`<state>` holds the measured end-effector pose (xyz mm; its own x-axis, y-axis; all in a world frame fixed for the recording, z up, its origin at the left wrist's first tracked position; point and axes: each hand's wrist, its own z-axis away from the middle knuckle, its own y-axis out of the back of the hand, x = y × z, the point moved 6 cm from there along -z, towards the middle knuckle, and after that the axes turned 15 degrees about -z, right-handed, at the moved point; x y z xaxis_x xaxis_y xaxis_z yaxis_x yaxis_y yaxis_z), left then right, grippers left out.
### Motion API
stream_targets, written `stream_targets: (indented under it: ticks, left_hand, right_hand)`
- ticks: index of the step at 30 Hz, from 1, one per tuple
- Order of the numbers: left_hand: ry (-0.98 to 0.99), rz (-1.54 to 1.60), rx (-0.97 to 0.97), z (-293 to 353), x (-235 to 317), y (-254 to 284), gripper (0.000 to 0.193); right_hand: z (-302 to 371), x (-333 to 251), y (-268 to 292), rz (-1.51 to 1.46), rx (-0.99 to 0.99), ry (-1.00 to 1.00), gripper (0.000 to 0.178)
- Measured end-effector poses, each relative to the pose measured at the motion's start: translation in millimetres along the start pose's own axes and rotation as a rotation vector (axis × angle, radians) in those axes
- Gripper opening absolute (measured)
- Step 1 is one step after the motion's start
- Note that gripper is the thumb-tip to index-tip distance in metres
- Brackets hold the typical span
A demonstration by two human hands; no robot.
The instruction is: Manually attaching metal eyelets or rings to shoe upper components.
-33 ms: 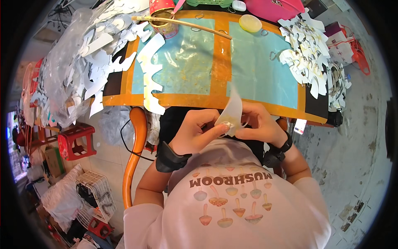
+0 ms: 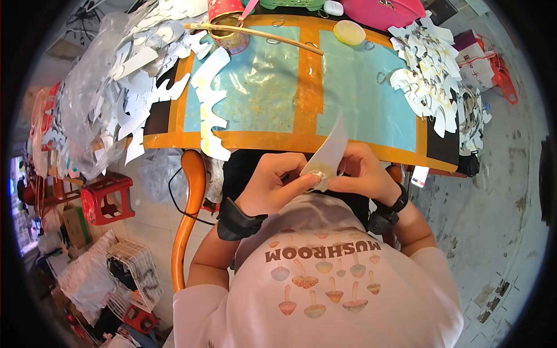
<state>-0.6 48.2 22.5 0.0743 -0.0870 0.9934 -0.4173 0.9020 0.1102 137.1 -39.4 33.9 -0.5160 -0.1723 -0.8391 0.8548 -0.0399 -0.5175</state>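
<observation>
Close to my shirt, just off the near table edge, both hands grip one thin white cut-out piece (image 2: 328,152). My left hand (image 2: 281,181) pinches its lower end between thumb and fingers. On the other side, my right hand (image 2: 364,174) has thumb and fingers closed at the same lower end. A small wire ring seems to show beside the right fingertips, partly hidden. The piece's pointed end stands up toward the table, leaning right. Ahead lies a scalloped white strip (image 2: 210,104), flat and stained yellowish along one side.
White cut-outs heap at the left (image 2: 136,98) and right (image 2: 429,69). A stick (image 2: 261,35) rests across a glue-smeared can (image 2: 233,42). Wire rings (image 2: 381,77), a yellow lid (image 2: 350,33) and a pink basket (image 2: 386,10) are on the table. A wooden armrest (image 2: 184,220) stands left.
The upper tip of the white piece has swung a little to the right. My right fingers have shifted slightly; my left hand looks the same.
</observation>
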Motion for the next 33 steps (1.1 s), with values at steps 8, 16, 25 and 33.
stream_targets:
  ticks: [8, 16, 25, 33]
  left_hand:
    - [0.017, -0.079, -0.051, -3, 4, 4, 0.025]
    - [-0.229, -0.477, 0.074, -6, 16, 6, 0.027]
    - [0.030, -0.014, 0.041, 0, -15, 4, 0.019]
    - [-0.037, -0.037, 0.031, -9, 12, 5, 0.008]
  right_hand:
    - [0, 5, -6, 0.068, 0.135, 0.109, 0.020]
    - [-4, 25, -3, -0.035, 0.265, 0.078, 0.028]
    - [-1, 6, -3, -0.006, 0.163, 0.035, 0.024]
    - [2, -15, -13, 0.332, 0.101, 0.118, 0.015]
